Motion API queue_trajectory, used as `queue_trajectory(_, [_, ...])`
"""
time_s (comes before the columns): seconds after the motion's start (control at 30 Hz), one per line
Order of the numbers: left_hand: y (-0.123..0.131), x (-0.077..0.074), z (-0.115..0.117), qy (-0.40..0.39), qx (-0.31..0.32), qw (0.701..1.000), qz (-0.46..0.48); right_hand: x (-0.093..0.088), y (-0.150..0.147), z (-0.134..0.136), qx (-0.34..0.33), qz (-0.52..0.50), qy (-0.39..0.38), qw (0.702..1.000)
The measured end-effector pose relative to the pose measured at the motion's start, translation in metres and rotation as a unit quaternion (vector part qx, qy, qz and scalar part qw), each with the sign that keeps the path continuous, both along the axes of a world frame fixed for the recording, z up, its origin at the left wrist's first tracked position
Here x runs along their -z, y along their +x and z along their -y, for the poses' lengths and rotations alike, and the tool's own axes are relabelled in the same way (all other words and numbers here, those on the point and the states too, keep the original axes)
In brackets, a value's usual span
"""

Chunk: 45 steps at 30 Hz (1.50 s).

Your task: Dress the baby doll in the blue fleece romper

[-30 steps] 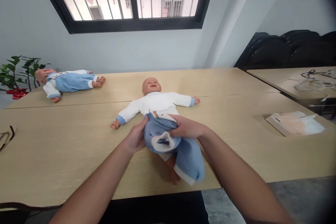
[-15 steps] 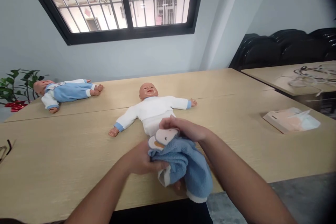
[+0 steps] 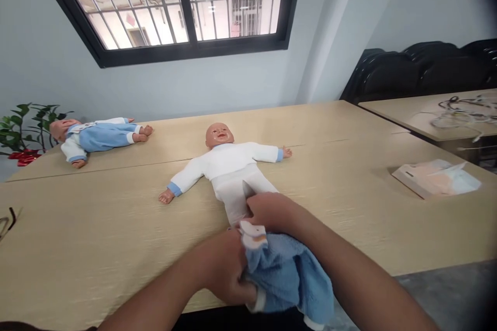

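A baby doll (image 3: 229,158) lies on its back with its arms spread, in a white top with blue cuffs and white cloth over its hips and legs. Blue fleece trousers (image 3: 287,269) with a white animal patch are bunched around its lower legs, hiding the feet. My left hand (image 3: 231,264) is closed on the near left side of the trousers, by a white cuff. At the doll's other leg, my right hand (image 3: 272,212) has curled fingers over the trousers' upper edge; its fingertips are partly hidden between the legs.
A second doll (image 3: 104,137) in blue and white lies at the table's back left, near a potted plant (image 3: 29,124). An open box of wipes or tissues (image 3: 435,178) rests at right. Glasses (image 3: 8,222) lie at the left edge. Cables (image 3: 466,111) cover part of another table.
The blue trousers have slid down from the doll's hips toward me, uncovering the white-clothed thighs. Both my hands have moved down with them.
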<state>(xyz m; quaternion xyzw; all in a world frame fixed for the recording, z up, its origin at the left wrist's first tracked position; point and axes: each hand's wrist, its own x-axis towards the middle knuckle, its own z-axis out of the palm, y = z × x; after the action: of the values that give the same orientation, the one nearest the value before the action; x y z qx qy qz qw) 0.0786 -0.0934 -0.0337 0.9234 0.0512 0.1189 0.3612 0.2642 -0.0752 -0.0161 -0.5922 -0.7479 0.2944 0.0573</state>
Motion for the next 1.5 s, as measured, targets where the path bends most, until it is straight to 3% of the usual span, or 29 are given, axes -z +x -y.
queue_trajectory(0.1, [0.008,0.005,0.011,0.071,0.057,0.996,-0.011,0.001,-0.006,0.001,-0.032,0.083,0.001,0.996])
queue_trajectory(0.17, [0.012,0.01,0.016,0.114,0.075,0.991,-0.008,0.0,-0.009,-0.002,-0.046,0.074,0.006,0.996])
queue_trajectory(0.27, [0.014,0.016,0.017,0.162,0.071,0.984,-0.032,-0.002,-0.01,-0.012,-0.021,-0.016,0.016,1.0])
queue_trajectory(0.37, [0.013,0.018,0.016,0.191,0.065,0.978,-0.054,-0.001,-0.008,-0.023,0.05,-0.187,0.027,0.981])
queue_trajectory(0.47, [0.011,0.021,0.019,0.204,0.067,0.975,-0.055,0.002,-0.007,-0.03,0.12,-0.385,-0.005,0.915])
queue_trajectory(0.6, [0.008,0.025,0.022,0.194,0.054,0.977,-0.076,-0.001,-0.009,-0.027,0.188,-0.579,-0.089,0.788])
queue_trajectory(0.7, [0.005,0.023,0.018,0.177,0.032,0.978,-0.102,-0.007,-0.01,-0.02,0.144,-0.62,-0.151,0.757])
queue_trajectory(0.8, [0.001,0.019,0.01,0.201,0.003,0.966,-0.162,-0.006,-0.009,-0.016,0.095,-0.596,-0.196,0.773])
queue_trajectory(0.93, [-0.007,0.02,-0.002,0.257,-0.051,0.951,-0.163,0.004,-0.008,-0.02,0.115,-0.545,-0.188,0.809])
queue_trajectory(1.1, [-0.026,0.017,-0.022,0.262,-0.056,0.954,-0.133,0.005,0.003,-0.03,0.132,-0.391,-0.055,0.909])
queue_trajectory(1.17, [-0.034,0.012,-0.031,0.231,-0.078,0.964,-0.103,0.004,0.01,-0.033,0.117,-0.359,-0.006,0.926])
queue_trajectory(1.37, [-0.043,-0.001,-0.041,0.218,-0.17,0.961,0.027,0.007,0.02,-0.04,0.135,-0.367,-0.008,0.92])
queue_trajectory(1.5, [-0.044,-0.001,-0.046,0.194,-0.238,0.935,0.18,0.006,0.011,-0.033,0.142,-0.461,-0.049,0.875])
